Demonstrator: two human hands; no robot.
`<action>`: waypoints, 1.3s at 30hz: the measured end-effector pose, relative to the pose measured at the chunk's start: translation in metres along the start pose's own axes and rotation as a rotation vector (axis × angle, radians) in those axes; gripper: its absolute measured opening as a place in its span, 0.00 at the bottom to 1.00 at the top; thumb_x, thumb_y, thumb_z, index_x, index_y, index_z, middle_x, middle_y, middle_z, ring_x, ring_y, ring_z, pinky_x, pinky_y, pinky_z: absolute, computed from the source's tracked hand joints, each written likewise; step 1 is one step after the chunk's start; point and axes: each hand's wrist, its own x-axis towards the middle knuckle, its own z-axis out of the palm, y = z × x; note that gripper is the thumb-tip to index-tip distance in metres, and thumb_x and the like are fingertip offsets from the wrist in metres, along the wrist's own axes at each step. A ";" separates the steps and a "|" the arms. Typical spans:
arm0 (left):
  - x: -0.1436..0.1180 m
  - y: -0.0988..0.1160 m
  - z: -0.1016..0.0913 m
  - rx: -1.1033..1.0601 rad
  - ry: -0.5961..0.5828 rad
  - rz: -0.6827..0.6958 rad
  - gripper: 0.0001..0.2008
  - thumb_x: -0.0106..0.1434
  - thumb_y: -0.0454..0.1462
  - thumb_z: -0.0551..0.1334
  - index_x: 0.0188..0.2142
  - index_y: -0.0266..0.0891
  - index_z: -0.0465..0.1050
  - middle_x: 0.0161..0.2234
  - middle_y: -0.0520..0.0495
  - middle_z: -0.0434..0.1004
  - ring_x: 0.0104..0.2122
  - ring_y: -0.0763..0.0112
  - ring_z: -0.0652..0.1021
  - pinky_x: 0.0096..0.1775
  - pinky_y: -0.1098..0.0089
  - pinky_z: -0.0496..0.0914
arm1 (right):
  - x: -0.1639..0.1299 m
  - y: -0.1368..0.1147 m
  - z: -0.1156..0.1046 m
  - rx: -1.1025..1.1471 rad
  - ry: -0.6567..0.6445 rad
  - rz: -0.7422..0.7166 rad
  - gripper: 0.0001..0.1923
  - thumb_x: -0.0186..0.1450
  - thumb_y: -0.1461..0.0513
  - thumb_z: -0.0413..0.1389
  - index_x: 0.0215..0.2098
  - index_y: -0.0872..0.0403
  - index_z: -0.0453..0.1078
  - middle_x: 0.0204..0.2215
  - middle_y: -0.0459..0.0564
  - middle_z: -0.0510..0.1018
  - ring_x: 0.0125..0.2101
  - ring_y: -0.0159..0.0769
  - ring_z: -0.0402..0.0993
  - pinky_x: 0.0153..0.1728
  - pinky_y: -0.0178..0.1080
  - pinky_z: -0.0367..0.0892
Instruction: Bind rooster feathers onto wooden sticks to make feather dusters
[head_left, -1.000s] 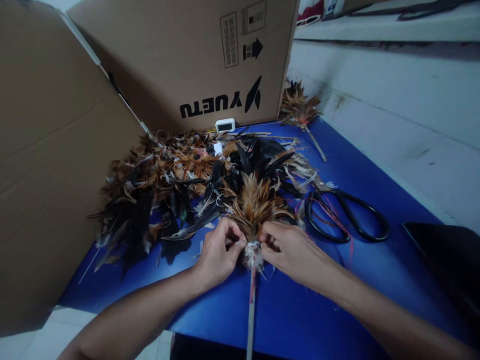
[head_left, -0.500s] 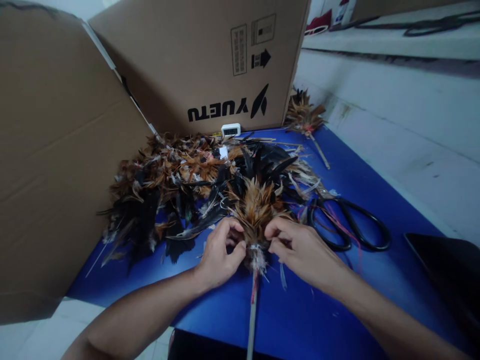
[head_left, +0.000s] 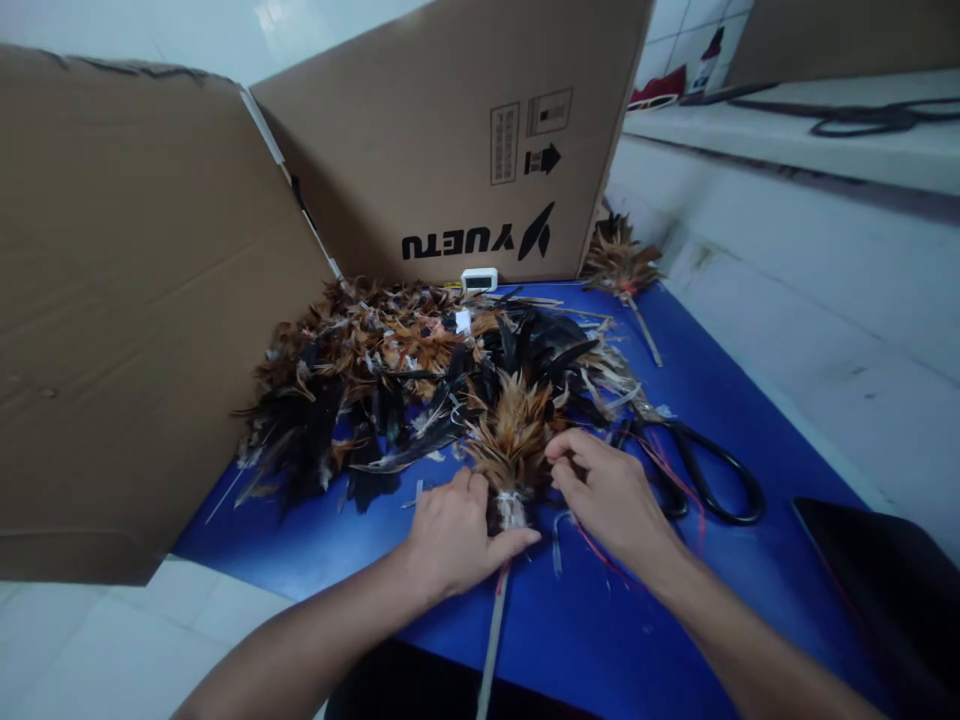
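A feather duster point(head_left: 513, 430) with tan and brown feathers stands out toward the far side, its thin stick handle point(head_left: 492, 640) pointing toward me. White wrapping point(head_left: 511, 510) circles the base of its feathers. My left hand point(head_left: 454, 535) is closed around that base from the left, its thumb lying across the front. To the right of the feathers, my right hand point(head_left: 600, 490) is pinched, thumb against fingers; what is between the fingertips is too small to make out. A pink string point(head_left: 600, 553) trails on the table below this hand.
Loose brown and black feathers point(head_left: 360, 350) are heaped on the blue table point(head_left: 720, 620). Black-handled scissors point(head_left: 720, 470) lie right of my right hand. Another feather duster point(head_left: 622, 262) lies at the back right. Cardboard point(head_left: 450, 130) and a small white digital display point(head_left: 479, 279) stand behind. A dark flat object point(head_left: 877, 570) sits at right.
My left hand has gone from a pinch beside the feathers to a grip around the duster's base. The right hand has shifted slightly right. The camera view has tilted a little.
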 end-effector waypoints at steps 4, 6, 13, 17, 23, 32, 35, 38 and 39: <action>-0.001 0.010 0.004 0.028 0.012 -0.037 0.21 0.58 0.52 0.52 0.39 0.37 0.66 0.36 0.42 0.72 0.32 0.58 0.75 0.33 0.62 0.67 | 0.001 0.004 0.001 0.013 0.023 0.008 0.07 0.56 0.67 0.46 0.29 0.52 0.65 0.26 0.46 0.75 0.28 0.33 0.72 0.29 0.33 0.62; -0.002 0.010 0.005 -0.008 0.035 -0.046 0.16 0.59 0.46 0.52 0.39 0.37 0.66 0.35 0.43 0.72 0.32 0.60 0.75 0.34 0.64 0.66 | 0.003 0.007 0.001 0.036 0.050 0.020 0.07 0.56 0.66 0.47 0.29 0.52 0.66 0.26 0.46 0.76 0.28 0.34 0.73 0.29 0.33 0.63; -0.011 -0.009 0.003 -0.487 0.081 -0.099 0.09 0.61 0.42 0.52 0.32 0.39 0.64 0.24 0.51 0.70 0.25 0.70 0.72 0.29 0.71 0.63 | 0.006 0.011 -0.004 0.094 0.187 0.123 0.07 0.57 0.64 0.48 0.32 0.53 0.67 0.29 0.48 0.77 0.28 0.34 0.73 0.30 0.34 0.64; -0.015 -0.015 -0.002 -0.984 0.038 -0.116 0.11 0.62 0.43 0.52 0.28 0.38 0.59 0.20 0.54 0.67 0.19 0.76 0.69 0.25 0.73 0.63 | 0.009 0.010 -0.011 0.085 0.250 0.138 0.07 0.58 0.63 0.49 0.33 0.53 0.67 0.29 0.49 0.76 0.27 0.34 0.72 0.29 0.35 0.64; -0.001 -0.005 -0.033 -1.507 0.022 -0.107 0.13 0.61 0.45 0.54 0.35 0.37 0.58 0.31 0.47 0.71 0.20 0.76 0.71 0.19 0.74 0.66 | 0.012 0.014 -0.011 0.167 0.360 0.157 0.09 0.59 0.59 0.51 0.37 0.54 0.66 0.27 0.48 0.74 0.24 0.33 0.70 0.27 0.36 0.65; 0.055 0.024 -0.041 -1.582 0.376 0.007 0.14 0.60 0.46 0.56 0.38 0.40 0.54 0.35 0.49 0.70 0.18 0.80 0.71 0.15 0.78 0.64 | -0.004 -0.022 -0.007 0.579 -0.296 0.130 0.13 0.60 0.53 0.52 0.32 0.55 0.67 0.18 0.41 0.66 0.16 0.25 0.60 0.17 0.30 0.57; 0.061 0.033 -0.034 -1.520 0.476 -0.003 0.14 0.60 0.46 0.56 0.39 0.42 0.54 0.36 0.49 0.71 0.18 0.80 0.71 0.16 0.78 0.65 | -0.013 -0.029 0.002 0.647 -0.537 0.130 0.14 0.58 0.54 0.54 0.37 0.55 0.66 0.18 0.39 0.66 0.14 0.24 0.60 0.16 0.29 0.57; 0.062 0.039 -0.028 -1.490 0.538 -0.021 0.14 0.60 0.46 0.56 0.39 0.42 0.54 0.34 0.51 0.72 0.17 0.80 0.70 0.16 0.78 0.65 | -0.016 -0.027 0.012 0.641 -0.514 0.153 0.14 0.58 0.54 0.55 0.38 0.54 0.64 0.22 0.42 0.69 0.16 0.24 0.61 0.15 0.29 0.58; 0.062 0.041 -0.027 -1.493 0.549 -0.027 0.14 0.60 0.46 0.56 0.39 0.42 0.54 0.33 0.51 0.72 0.16 0.80 0.70 0.17 0.77 0.65 | -0.016 -0.025 0.014 0.622 -0.457 0.161 0.14 0.58 0.55 0.55 0.39 0.54 0.64 0.24 0.43 0.70 0.16 0.25 0.62 0.14 0.29 0.58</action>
